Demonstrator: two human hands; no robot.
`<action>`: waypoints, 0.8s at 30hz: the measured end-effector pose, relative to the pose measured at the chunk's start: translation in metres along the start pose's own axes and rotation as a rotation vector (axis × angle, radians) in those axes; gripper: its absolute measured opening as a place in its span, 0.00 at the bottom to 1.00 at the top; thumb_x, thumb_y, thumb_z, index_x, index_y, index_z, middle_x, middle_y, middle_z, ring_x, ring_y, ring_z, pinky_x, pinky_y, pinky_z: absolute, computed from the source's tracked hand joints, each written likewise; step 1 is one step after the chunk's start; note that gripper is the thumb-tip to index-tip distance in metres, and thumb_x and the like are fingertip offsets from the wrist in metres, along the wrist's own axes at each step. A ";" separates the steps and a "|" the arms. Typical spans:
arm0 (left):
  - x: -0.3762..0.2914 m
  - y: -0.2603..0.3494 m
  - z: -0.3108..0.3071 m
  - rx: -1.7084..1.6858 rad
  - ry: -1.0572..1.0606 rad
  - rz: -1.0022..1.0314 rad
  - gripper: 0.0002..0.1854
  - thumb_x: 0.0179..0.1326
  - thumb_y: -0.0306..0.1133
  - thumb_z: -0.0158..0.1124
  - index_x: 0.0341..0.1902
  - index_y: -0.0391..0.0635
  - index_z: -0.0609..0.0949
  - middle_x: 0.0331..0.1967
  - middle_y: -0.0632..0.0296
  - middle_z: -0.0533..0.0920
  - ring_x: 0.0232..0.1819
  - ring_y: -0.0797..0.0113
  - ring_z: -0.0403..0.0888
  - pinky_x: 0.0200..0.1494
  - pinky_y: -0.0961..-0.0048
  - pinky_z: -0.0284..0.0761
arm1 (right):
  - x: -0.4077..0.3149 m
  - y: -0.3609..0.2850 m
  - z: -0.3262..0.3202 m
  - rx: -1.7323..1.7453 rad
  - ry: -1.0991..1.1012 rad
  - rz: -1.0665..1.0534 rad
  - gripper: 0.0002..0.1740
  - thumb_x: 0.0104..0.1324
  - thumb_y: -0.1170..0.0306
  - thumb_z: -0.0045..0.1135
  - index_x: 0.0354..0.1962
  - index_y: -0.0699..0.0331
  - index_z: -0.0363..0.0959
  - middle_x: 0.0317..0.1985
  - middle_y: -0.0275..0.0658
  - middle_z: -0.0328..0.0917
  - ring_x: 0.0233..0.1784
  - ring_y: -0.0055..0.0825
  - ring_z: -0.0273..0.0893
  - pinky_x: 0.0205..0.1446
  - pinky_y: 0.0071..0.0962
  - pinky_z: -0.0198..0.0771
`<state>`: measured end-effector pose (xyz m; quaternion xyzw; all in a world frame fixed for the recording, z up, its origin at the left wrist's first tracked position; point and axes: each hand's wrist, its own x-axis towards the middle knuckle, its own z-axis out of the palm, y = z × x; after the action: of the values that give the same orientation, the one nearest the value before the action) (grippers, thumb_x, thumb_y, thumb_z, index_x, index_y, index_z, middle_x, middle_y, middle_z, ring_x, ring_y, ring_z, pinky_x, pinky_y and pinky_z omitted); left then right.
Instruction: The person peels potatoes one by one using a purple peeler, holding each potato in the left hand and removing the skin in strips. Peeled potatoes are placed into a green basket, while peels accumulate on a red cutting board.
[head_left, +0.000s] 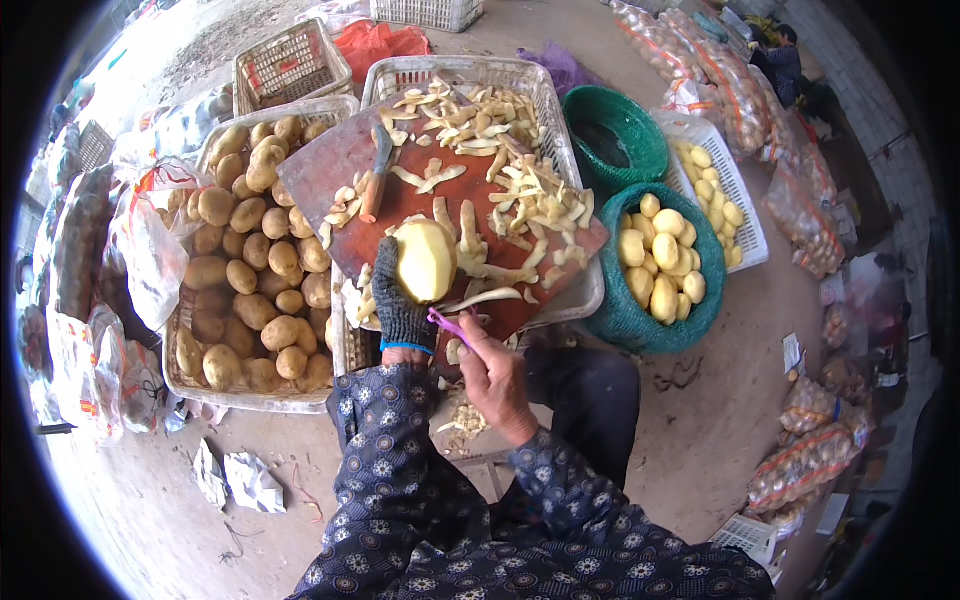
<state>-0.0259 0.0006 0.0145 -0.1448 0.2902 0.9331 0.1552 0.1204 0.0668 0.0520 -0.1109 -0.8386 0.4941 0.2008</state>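
My left hand (399, 300), in a dark knitted glove with a blue cuff, holds a mostly peeled potato (425, 261) over a reddish board (469, 193). The bare fingers of my right hand (491, 367) are closed around a pink peeler (450, 324), its head close to the potato's lower end. A long strip of peel (481, 300) lies just beyond the peeler. Heaped peelings (536, 187) cover much of the board's right and far side. On its left part rests a knife (377, 174) with a wooden handle.
A crate of unpeeled potatoes (251, 409) stands at the left. At the right, peeled potatoes fill a teal woven sack (694, 330) and a white crate (754, 244). A green tub (616, 135) sits behind the sack. Filled mesh bags (806, 465) line the right; a person (780, 64) is farther off.
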 end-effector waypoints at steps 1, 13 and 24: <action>-0.003 0.002 -0.002 -0.062 -0.018 -0.040 0.24 0.57 0.49 0.62 0.49 0.44 0.77 0.42 0.59 0.80 0.42 0.63 0.80 0.45 0.65 0.78 | 0.007 -0.002 -0.007 0.002 -0.069 0.005 0.21 0.64 0.75 0.48 0.55 0.67 0.68 0.42 0.50 0.79 0.42 0.35 0.80 0.44 0.29 0.72; -0.010 0.003 0.008 0.006 -0.138 -0.097 0.17 0.61 0.43 0.58 0.46 0.43 0.76 0.40 0.59 0.81 0.43 0.63 0.79 0.48 0.68 0.76 | 0.112 0.014 -0.014 0.022 -0.081 -0.029 0.20 0.61 0.69 0.48 0.49 0.69 0.73 0.31 0.54 0.78 0.32 0.43 0.80 0.36 0.33 0.71; -0.009 -0.022 -0.007 -0.184 0.021 -0.177 0.21 0.55 0.45 0.65 0.46 0.43 0.77 0.38 0.57 0.81 0.38 0.61 0.80 0.39 0.65 0.79 | 0.000 -0.009 0.009 -0.188 0.143 -0.027 0.24 0.62 0.75 0.50 0.57 0.64 0.67 0.26 0.50 0.73 0.26 0.39 0.75 0.32 0.37 0.70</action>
<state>-0.0082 0.0116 0.0013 -0.1932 0.1910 0.9369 0.2200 0.1166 0.0552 0.0557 -0.1529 -0.8662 0.4015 0.2553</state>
